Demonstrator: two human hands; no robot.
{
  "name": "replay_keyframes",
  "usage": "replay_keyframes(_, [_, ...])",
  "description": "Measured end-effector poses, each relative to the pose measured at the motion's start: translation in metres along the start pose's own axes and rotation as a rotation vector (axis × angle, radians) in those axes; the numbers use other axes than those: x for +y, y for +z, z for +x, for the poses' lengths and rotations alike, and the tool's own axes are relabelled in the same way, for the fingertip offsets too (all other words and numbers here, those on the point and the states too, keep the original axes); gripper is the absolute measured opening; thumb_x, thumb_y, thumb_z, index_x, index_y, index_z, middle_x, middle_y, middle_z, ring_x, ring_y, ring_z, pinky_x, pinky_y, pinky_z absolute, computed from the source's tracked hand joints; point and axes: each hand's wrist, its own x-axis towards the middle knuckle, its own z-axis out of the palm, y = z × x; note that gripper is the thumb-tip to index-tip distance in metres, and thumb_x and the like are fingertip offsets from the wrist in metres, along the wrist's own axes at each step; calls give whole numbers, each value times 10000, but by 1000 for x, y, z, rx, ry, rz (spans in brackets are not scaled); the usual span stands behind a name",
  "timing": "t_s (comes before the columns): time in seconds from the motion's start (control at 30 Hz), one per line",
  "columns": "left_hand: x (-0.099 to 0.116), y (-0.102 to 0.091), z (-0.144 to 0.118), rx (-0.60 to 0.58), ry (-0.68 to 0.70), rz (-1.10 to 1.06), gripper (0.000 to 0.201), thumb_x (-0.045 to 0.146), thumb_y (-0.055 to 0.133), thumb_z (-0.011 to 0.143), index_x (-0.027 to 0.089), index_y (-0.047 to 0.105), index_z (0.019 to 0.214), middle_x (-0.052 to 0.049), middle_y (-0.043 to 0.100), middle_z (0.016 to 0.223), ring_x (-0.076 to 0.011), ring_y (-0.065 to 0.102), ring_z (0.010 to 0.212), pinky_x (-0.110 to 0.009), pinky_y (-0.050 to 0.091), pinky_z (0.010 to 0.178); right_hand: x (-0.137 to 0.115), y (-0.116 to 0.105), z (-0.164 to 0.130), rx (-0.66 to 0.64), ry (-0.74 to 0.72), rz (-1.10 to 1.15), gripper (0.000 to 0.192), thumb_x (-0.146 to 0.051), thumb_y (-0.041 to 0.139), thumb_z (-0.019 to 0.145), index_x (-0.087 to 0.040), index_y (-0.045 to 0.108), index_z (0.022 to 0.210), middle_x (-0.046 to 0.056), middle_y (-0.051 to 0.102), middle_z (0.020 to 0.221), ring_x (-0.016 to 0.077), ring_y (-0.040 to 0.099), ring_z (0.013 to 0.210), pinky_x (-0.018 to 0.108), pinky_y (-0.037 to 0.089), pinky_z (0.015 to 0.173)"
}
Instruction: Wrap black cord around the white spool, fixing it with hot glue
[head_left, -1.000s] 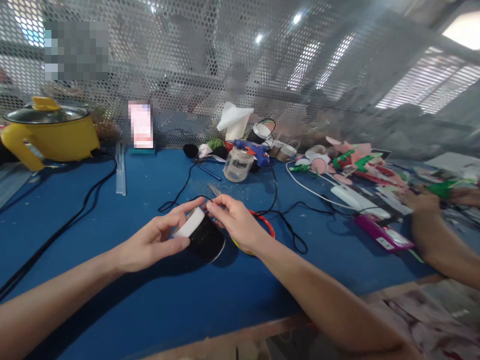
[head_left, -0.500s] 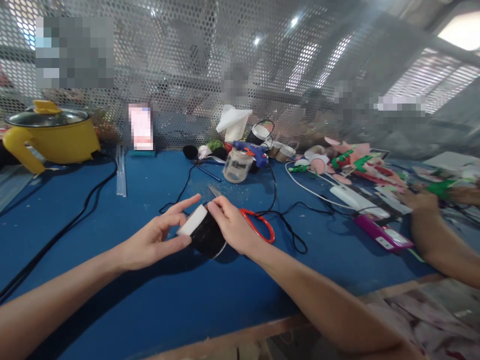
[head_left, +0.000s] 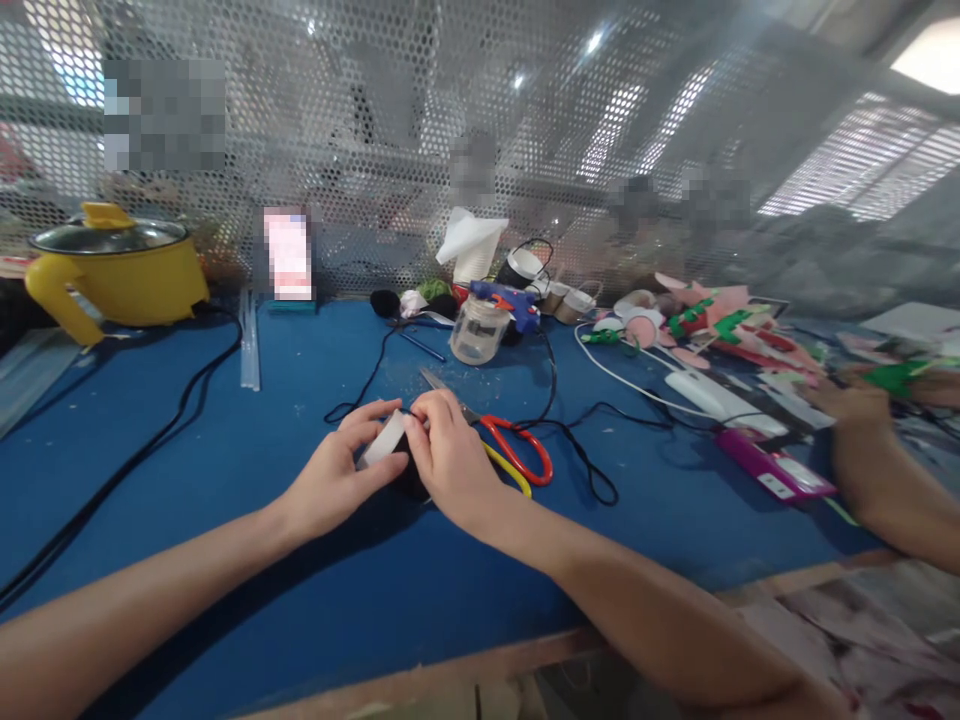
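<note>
On the blue desk [head_left: 225, 480], a black spool with white ends [head_left: 390, 445] is gripped between both hands: left hand [head_left: 337, 478] fingers curled round its near-left end, right hand [head_left: 446, 460] fingers pinching its far edge, axis tilted leftward.

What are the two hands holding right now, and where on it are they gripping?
Both hold a black spool with white flat ends: the left hand grips its near white end, and the right hand covers its far side, fingertips on top.
</note>
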Motion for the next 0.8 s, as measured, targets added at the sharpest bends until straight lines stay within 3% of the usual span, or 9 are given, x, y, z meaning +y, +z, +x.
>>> replay_keyframes(0.1, [-1,0,-1,3,23,-29,157,291,547,732,154,592,794,-129,451,1259,-263,333,1227,-399,302,973,0,-2,0,0,-31,11,118,-245,323,841,-200,395,758,76,464,837,183,484,745,331,424,631])
replay_keyframes(0.27, [-1,-3,-2,-6,20,-39,120,271,551,734,154,577,740,-118,405,1304,-272,388,1182,-413,297,972,5,-11,3,61,-102,119,106,-210,387,833,-201,404,729,76,476,863,177,469,852,325,415,756])
replay_keyframes(0.4, [-1,-4,-2,-24,40,-52,121,266,555,734,159,541,679,-114,391,1315,-280,394,1178,-427,291,976,8,-9,3,44,-77,178,104,-207,383,837,-203,400,735,63,477,835,162,469,775,311,425,701])
replay_keyframes(0.8, [-3,-5,-1,-72,73,-32,102,260,539,747,166,571,770,-109,374,1331,-266,321,1237,-389,302,972,6,1,-1,65,-50,96,85,-221,327,840,-202,350,760,110,488,893,204,500,868,362,432,722])
